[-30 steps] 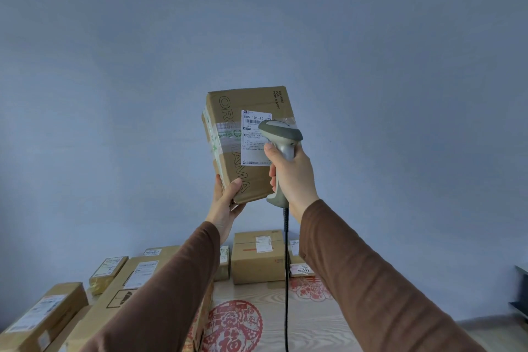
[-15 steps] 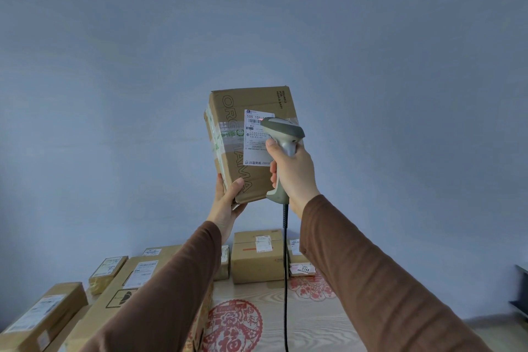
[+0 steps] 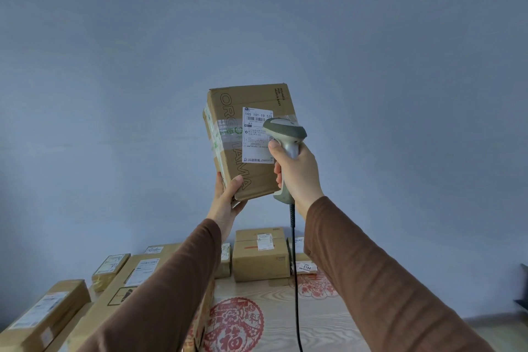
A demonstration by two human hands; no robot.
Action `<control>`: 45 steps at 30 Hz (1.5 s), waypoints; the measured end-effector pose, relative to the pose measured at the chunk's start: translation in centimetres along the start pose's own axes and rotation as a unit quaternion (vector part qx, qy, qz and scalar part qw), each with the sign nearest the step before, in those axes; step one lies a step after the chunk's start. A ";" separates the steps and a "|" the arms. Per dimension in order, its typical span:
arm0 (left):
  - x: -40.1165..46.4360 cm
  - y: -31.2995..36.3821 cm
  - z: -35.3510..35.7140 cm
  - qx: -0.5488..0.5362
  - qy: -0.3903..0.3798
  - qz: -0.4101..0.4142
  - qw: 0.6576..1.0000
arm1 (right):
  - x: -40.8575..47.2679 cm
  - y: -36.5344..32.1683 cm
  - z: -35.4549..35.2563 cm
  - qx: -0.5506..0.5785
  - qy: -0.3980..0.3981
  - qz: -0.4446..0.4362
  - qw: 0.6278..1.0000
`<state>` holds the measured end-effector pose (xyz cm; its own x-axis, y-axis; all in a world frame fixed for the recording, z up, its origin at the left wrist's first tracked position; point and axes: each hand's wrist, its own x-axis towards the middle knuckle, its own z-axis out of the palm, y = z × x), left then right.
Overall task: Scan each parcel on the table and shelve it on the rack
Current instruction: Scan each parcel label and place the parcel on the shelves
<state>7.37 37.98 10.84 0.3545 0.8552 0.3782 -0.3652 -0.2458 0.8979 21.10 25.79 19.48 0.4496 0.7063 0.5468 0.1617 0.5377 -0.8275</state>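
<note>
A brown cardboard parcel with a white shipping label is held up in front of the blue wall, tilted slightly. My left hand grips its lower corner from below, thumb on the front face. My right hand is closed around the handle of a grey barcode scanner, whose head points at the label and covers its right edge. The scanner's black cable hangs down between my arms.
Several more cardboard parcels lie on the wooden table: a square box at the back middle, a long one at the front left, others between. Red paper-cut designs mark the tabletop. A dark object shows at the right edge.
The scanner and my right hand have moved slightly up and right along the label. The parcel stays held up in my left hand, almost unmoved.
</note>
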 end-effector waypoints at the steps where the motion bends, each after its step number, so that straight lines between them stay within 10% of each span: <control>1: 0.0 0.1 -0.1 0.000 0.002 0.000 1.000 | 0.2 0.3 -0.4 -0.010 0.006 -0.005 1.000; 10: -1.0 2.2 -2.8 -0.009 0.023 -0.005 1.000 | 2.5 5.1 -4.1 -0.017 0.088 0.049 0.995; 27: -17.1 11.7 -18.1 0.099 0.222 -0.078 0.967 | -7.9 7.0 15.9 0.209 -0.143 0.210 0.944; 45: -56.6 38.6 -35.7 0.281 0.427 0.098 0.854 | -40.4 -14.2 45.9 0.336 -0.355 0.221 0.844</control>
<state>-57.49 -3.62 16.07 -0.5106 0.7344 0.4472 0.2104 -0.3977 0.8931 -39.66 10.74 15.03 -0.3424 0.8764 0.3386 -0.5253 0.1202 -0.8424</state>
